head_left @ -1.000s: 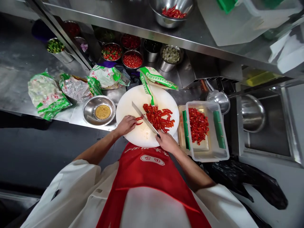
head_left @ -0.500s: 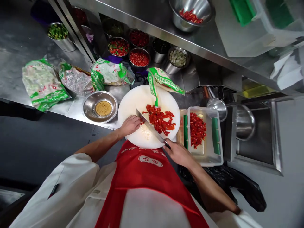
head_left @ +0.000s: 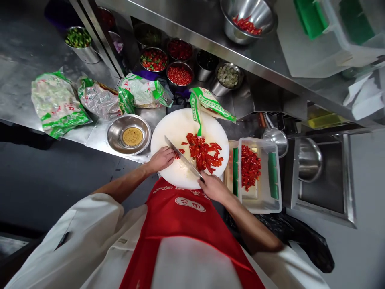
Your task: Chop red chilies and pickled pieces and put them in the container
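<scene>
My right hand (head_left: 213,186) is closed round the dark handle of a kitchen knife (head_left: 184,159), whose long blade lies slantwise across the round white cutting board (head_left: 162,124). Beside the blade, my left hand (head_left: 163,158) has its fingers curled together on the board, holding a piece of red chilli (head_left: 177,155), mostly hidden under the fingertips. A few cut bits lie just past the blade. Farther right on the board is a pile of red chillies (head_left: 203,151). The torn strip of a green and white packet (head_left: 210,102) hangs over the board's far edge.
On the right stands a clear plastic tub (head_left: 264,204) with chopped red chillies (head_left: 250,166). A steel bowl of brownish liquid (head_left: 112,136) sits left of the board, near several plastic bags (head_left: 60,104). Ingredient pots (head_left: 179,74) stand beneath a steel shelf (head_left: 192,30); a sink (head_left: 321,192) is far right.
The knife and my right hand have shifted left, toward my left hand. My left hand has drawn back slightly left, and small cut bits now show beside the blade.
</scene>
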Demonstrator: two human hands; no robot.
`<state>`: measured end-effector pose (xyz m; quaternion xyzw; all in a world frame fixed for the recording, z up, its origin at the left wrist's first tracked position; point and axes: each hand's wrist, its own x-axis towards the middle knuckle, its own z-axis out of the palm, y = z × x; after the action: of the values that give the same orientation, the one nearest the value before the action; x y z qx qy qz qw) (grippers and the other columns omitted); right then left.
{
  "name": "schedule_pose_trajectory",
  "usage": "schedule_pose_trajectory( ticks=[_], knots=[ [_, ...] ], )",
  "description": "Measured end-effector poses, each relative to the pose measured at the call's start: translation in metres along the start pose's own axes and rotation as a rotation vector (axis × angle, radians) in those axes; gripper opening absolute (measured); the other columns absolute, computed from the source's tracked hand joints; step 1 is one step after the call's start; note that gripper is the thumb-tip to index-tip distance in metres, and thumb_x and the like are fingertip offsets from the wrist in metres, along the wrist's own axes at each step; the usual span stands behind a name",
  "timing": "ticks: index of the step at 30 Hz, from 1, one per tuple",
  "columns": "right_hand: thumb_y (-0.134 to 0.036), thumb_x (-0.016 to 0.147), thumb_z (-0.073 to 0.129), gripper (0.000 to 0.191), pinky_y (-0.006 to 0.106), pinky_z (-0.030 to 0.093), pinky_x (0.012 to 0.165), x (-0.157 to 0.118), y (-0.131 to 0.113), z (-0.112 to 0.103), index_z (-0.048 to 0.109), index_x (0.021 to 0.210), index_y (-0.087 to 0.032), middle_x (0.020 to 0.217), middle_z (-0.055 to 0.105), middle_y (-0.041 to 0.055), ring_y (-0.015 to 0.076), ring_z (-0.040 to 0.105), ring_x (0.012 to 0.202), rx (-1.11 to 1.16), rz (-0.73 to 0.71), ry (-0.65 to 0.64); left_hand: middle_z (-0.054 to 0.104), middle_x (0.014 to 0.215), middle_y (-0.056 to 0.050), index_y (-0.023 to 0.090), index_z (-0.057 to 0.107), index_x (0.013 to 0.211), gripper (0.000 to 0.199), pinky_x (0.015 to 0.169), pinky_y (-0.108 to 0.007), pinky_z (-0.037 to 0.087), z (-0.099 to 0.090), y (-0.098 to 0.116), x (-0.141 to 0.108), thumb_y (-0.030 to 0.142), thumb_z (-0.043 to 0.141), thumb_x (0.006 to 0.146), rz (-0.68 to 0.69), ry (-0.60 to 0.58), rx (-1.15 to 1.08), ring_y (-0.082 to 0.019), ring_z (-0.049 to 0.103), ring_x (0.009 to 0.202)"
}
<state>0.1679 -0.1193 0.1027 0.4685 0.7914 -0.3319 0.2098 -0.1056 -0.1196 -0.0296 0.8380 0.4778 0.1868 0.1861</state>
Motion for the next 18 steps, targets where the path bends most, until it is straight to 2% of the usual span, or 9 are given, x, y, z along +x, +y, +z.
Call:
schedule_pose_trajectory(
  ticks=[4,7,10,13,16,18],
  knots=[
    [-0.035,0.102,0.037,0.028,0.028,0.035,0.07,0.03,-0.024,-0.004,0.056,0.117,-0.021,0.101,0.072,0.0082,0.0228,0.066,0.09,-0.034,-0.013,0.068,0.065,0.105,-0.008,0.02,0.067,0.104,0.024,0.093,-0.038,0.042,-0.006,0.003,0.0,0.025,0.045,0.098,0.006,-0.013,-0.024,-0.021,0.054,0.103],
    [-0.038,0.101,0.037,0.028,0.028,0.034,0.069,0.016,-0.017,-0.013,0.056,0.114,-0.022,0.097,0.072,0.0071,0.0234,0.066,0.089,-0.027,-0.072,0.047,0.065,0.111,-0.008,0.021,0.067,0.106,0.022,0.094,-0.04,0.041,-0.014,0.005,-0.006,0.028,0.047,0.097,-0.039,0.037,-0.004,-0.023,0.053,0.106],
    [-0.035,0.1,0.039,0.025,0.028,0.034,0.069,0.003,-0.012,-0.01,0.056,0.111,-0.022,0.095,0.072,0.0072,0.0231,0.067,0.088,-0.035,-0.07,-0.007,0.066,0.111,-0.008,0.022,0.068,0.104,0.022,0.09,-0.041,0.041,-0.016,0.003,-0.014,0.028,0.048,0.097,-0.067,0.049,0.009,-0.024,0.054,0.104],
    [-0.031,0.1,0.039,0.025,0.029,0.035,0.068,0.018,-0.026,-0.002,0.055,0.115,-0.02,0.099,0.072,0.0088,0.0236,0.067,0.088,-0.055,-0.004,0.017,0.066,0.109,-0.008,0.022,0.069,0.104,0.023,0.089,-0.039,0.042,-0.013,-0.003,-0.018,0.026,0.047,0.097,-0.061,0.026,-0.024,-0.023,0.054,0.103],
    [-0.033,0.101,0.037,0.027,0.029,0.035,0.07,0.031,-0.036,-0.004,0.057,0.115,-0.021,0.101,0.072,0.0093,0.025,0.066,0.091,-0.055,-0.04,0.059,0.066,0.11,-0.008,0.021,0.069,0.105,0.024,0.092,-0.039,0.043,-0.014,-0.007,-0.019,0.025,0.047,0.097,-0.058,0.02,-0.041,-0.023,0.054,0.104],
    [-0.036,0.101,0.037,0.028,0.029,0.035,0.071,0.025,-0.032,-0.01,0.057,0.114,-0.021,0.099,0.072,0.0087,0.0252,0.066,0.091,-0.044,-0.072,0.046,0.065,0.112,-0.008,0.021,0.069,0.107,0.024,0.093,-0.039,0.043,-0.016,-0.009,-0.019,0.027,0.047,0.097,-0.05,0.028,-0.052,-0.022,0.055,0.105]
  ],
)
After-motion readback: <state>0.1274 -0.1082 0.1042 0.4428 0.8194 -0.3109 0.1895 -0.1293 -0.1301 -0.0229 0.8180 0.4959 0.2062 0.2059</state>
